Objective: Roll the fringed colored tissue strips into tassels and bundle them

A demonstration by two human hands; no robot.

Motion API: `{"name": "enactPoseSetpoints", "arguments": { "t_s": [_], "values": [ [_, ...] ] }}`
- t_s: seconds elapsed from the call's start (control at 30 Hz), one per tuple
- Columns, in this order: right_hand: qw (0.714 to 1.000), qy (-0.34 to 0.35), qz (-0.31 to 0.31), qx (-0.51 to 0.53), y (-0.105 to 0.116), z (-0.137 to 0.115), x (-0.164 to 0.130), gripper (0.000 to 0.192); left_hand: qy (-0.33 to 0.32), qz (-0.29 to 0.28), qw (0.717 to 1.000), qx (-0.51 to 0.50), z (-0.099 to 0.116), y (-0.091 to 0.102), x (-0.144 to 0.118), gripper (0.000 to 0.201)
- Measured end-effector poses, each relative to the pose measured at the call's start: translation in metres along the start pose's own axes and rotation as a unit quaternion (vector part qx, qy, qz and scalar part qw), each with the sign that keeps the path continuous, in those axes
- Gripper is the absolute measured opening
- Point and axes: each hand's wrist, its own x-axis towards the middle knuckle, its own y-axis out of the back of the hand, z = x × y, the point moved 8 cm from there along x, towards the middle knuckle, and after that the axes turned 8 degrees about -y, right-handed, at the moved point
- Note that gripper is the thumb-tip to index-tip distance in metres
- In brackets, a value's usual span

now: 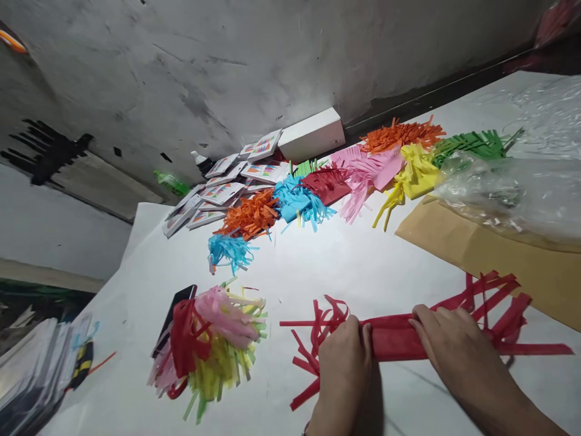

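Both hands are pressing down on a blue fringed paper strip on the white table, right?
Not quite. The head view shows the left hand and right hand pressing on a red fringed paper strip, not a blue one. It does lie on the white table; the blue fringed pieces sit farther back.
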Motion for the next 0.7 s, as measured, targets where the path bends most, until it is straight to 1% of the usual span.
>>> {"name": "enactPoseSetpoints", "arguments": {
  "t_s": [0.1,0.17,0.27,0.3,0.33,0.37,0.4,0.43,0.47,0.5,0.53,0.6,0.63,0.7],
  "values": [
    [1.0,-0.006,0.018,-0.013,0.008,-0.003,0.0,0.02,0.005,-0.021,1.0,0.003,0.001,0.001,0.004,0.025],
    [0.999,0.005,0.037,0.024,0.017,-0.009,-0.004,0.025,0.008,-0.017,1.0,-0.002,0.001,0.002,0.006,0.025],
    [0.988,0.065,0.056,0.126,0.026,-0.025,-0.015,0.032,0.003,0.003,1.0,-0.009,0.0,0.001,0.005,0.025],
    [0.984,0.085,0.062,0.144,0.027,-0.03,-0.019,0.036,-0.002,0.011,1.0,-0.016,-0.002,0.0,0.003,0.024],
    [0.981,0.098,0.072,0.149,0.028,-0.033,-0.022,0.039,-0.009,0.031,0.999,-0.026,-0.003,0.001,0.001,0.022],
    [0.981,0.105,0.082,0.144,0.028,-0.034,-0.024,0.041,-0.023,0.066,0.997,-0.035,-0.004,0.005,-0.003,0.016],
    [0.98,0.107,0.089,0.14,0.028,-0.034,-0.025,0.043,-0.045,0.116,0.991,-0.04,-0.003,0.011,-0.008,0.007],
    [0.98,0.109,0.093,0.14,0.029,-0.034,-0.025,0.043,-0.077,0.174,0.981,-0.04,-0.001,0.02,-0.014,0.007],
    [0.979,0.108,0.092,0.145,0.029,-0.033,-0.024,0.042,-0.121,0.227,0.966,-0.034,0.004,0.027,-0.023,0.02],
    [0.979,0.104,0.084,0.155,0.03,-0.032,-0.023,0.039,-0.171,0.265,0.949,-0.026,0.01,0.032,-0.031,0.03],
    [0.977,0.102,0.071,0.17,0.03,-0.031,-0.022,0.036,-0.22,0.284,0.933,-0.02,0.017,0.034,-0.039,0.033],
    [0.972,0.095,0.048,0.209,0.03,-0.032,-0.021,0.029,-0.291,0.285,0.913,-0.024,0.029,0.031,-0.049,0.017],
    [0.97,0.092,0.038,0.219,0.03,-0.033,-0.021,0.027,-0.311,0.282,0.907,-0.032,0.032,0.029,-0.052,0.013],
    [0.971,0.094,0.037,0.216,0.029,-0.036,-0.024,0.03,-0.326,0.28,0.902,-0.046,0.035,0.023,-0.056,0.022]
  ]
}}
